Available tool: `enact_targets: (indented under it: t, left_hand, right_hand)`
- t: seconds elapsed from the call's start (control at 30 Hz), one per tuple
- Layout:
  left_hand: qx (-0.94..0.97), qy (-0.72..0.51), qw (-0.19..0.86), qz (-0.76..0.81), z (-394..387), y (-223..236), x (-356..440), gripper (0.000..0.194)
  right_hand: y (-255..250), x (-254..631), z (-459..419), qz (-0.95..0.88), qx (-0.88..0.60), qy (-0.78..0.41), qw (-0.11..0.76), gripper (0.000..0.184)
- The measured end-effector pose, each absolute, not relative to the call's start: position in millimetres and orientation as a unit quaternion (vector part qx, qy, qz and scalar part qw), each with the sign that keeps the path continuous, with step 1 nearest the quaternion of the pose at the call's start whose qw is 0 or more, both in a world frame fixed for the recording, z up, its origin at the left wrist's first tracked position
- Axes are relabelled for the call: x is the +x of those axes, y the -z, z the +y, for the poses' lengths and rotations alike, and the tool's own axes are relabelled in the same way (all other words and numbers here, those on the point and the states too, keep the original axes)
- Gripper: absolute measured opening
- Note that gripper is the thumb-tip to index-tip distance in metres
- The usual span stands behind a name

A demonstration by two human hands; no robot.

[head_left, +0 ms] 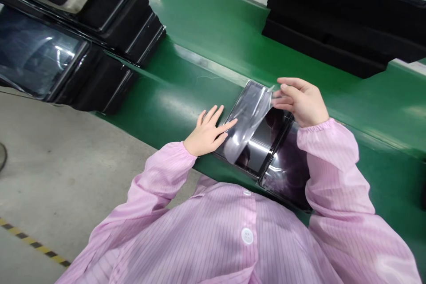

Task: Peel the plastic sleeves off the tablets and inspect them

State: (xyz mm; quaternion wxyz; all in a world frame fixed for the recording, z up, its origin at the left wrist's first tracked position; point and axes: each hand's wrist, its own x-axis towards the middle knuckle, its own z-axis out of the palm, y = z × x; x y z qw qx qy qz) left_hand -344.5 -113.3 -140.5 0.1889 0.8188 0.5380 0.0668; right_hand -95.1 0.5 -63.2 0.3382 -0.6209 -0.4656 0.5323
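Observation:
A flat display panel with a dark glossy face lies on the green bench in front of me. From its right part a clear protective film is lifted and folds over to the left. My right hand pinches the film's upper corner above the panel. At the panel's left edge, my left hand is open with fingers spread, the index finger reaching over the film. Beside the panel on the right, a second dark panel lies partly under my right sleeve.
Stacks of panels with black padding stand at the upper left, one film-covered panel on top. Another black stack is at the upper right. The green bench borders a grey floor with a yellow-black stripe.

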Motion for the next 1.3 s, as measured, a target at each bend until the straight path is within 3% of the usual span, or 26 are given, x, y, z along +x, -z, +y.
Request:
enact_targets:
  t: [0.07, 0.17, 0.3, 0.5, 0.63, 0.7, 0.93, 1.3]
  left_hand:
    - [0.826, -0.075, 0.135, 0.542, -119.5, 133.8, -336.9, 0.051]
    - [0.854, -0.085, 0.081, 0.506, -130.6, 127.4, -316.7, 0.052]
    - [0.897, -0.078, 0.101, 0.422, -139.5, 128.8, -279.5, 0.053]
    - [0.896, -0.067, 0.138, 0.417, -142.6, 131.7, -245.4, 0.069]
    - [0.895, -0.061, 0.146, 0.417, -144.2, 131.3, -244.2, 0.076]
    - [0.900, -0.060, 0.149, 0.406, -144.6, 132.0, -246.5, 0.075]
    - [0.874, -0.064, 0.164, 0.452, -113.1, 132.7, -265.4, 0.059]
    - [0.778, -0.086, 0.193, 0.591, -4.2, 133.3, -255.8, 0.067]
  right_hand:
    - [64.4, -75.8, -4.0, -0.502, -0.663, -0.482, 0.274, 0.016]
    - [73.1, -49.1, -14.0, -0.576, -0.706, -0.365, 0.192, 0.036]
    - [93.6, -35.2, -31.2, -0.703, -0.667, -0.199, 0.146, 0.061]
    - [109.7, -43.6, -59.1, -0.821, -0.552, -0.045, 0.138, 0.054]
    - [111.7, -51.1, -88.8, -0.871, -0.470, -0.086, 0.110, 0.044]
    - [114.4, -54.8, -101.9, -0.880, -0.447, -0.129, 0.091, 0.049]
    - [115.2, -61.6, -88.0, -0.837, -0.532, -0.118, 0.058, 0.051]
    - [115.8, -58.7, -70.6, -0.805, -0.580, -0.102, 0.073, 0.053]
